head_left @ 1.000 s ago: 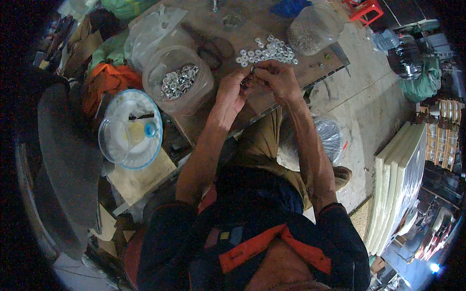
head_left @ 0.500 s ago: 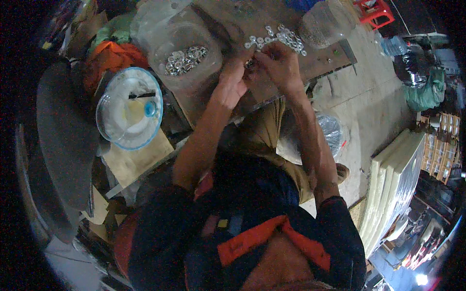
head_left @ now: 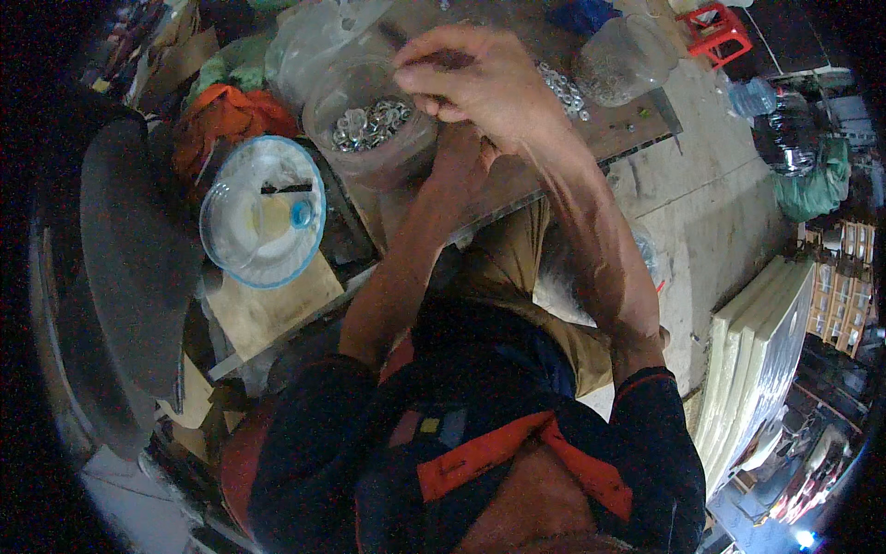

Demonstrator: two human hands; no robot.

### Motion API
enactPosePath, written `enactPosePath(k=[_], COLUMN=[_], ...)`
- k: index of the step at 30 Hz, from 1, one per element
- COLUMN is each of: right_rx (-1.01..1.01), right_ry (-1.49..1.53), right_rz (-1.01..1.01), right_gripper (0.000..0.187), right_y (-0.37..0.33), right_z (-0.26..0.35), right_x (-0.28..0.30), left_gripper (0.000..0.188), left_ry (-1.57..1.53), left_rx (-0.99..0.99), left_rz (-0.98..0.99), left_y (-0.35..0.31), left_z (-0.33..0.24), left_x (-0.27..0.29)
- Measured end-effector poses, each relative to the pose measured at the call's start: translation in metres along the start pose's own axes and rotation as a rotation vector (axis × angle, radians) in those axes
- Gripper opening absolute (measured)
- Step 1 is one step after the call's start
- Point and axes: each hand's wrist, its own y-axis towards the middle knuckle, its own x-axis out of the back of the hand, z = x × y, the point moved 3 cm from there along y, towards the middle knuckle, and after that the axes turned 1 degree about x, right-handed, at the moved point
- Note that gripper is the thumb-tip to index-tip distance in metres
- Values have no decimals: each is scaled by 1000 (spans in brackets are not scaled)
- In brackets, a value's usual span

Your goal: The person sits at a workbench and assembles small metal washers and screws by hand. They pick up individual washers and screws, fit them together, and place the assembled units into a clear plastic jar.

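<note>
My right hand [head_left: 475,83] is raised over the worktable near the right rim of a clear plastic tub, its fingers curled together. Whatever those fingers may hold is too small or hidden to make out. Below it, my left hand [head_left: 461,157] stays low over the table; the right hand and wrist cover most of its fingers. Inside the tub [head_left: 369,171] lie many small shiny metal parts [head_left: 374,125]. A group of small pale ring-shaped pieces [head_left: 563,90] is spread on the brown table [head_left: 595,134], partly hidden behind my right forearm.
A second clear container [head_left: 623,60] stands at the table's far right. To the left are a blue-rimmed plastic lid [head_left: 263,272] with a blue cap, an orange cloth [head_left: 226,115] and cardboard [head_left: 277,309]. A red stool [head_left: 718,35] and pale stacked panels [head_left: 752,360] stand at right.
My right hand has moved up and left, away from the ring-shaped pieces and across the left hand toward the tub. My left hand has dropped slightly lower.
</note>
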Motion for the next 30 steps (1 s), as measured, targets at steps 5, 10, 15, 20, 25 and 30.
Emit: enactPosePath(k=[5, 10, 15, 20, 25, 30], right_rx=[-129, -240, -226, -197, -196, -95], right_ry=[362, 585, 420, 318, 264, 321], right_rz=[-114, -257, -314, -285, -330, -367], right_gripper=[28, 28, 24, 21, 20, 22], right_y=[-1, -31, -44, -41, -36, -37], right_z=[-55, -137, -162, -158, -161, -154], right_x=[44, 78, 75, 67, 60, 49], left_gripper=[24, 16, 11, 11, 11, 11], left_ry=[201, 150, 105, 101, 78, 102], left_rx=[63, 48, 85, 87, 125, 103], left_rz=[-67, -172, -166, -74, -55, -71], left_y=[3, 8, 11, 16, 17, 15], left_z=[1, 9, 14, 17, 15, 14], left_x=[6, 10, 16, 19, 24, 21])
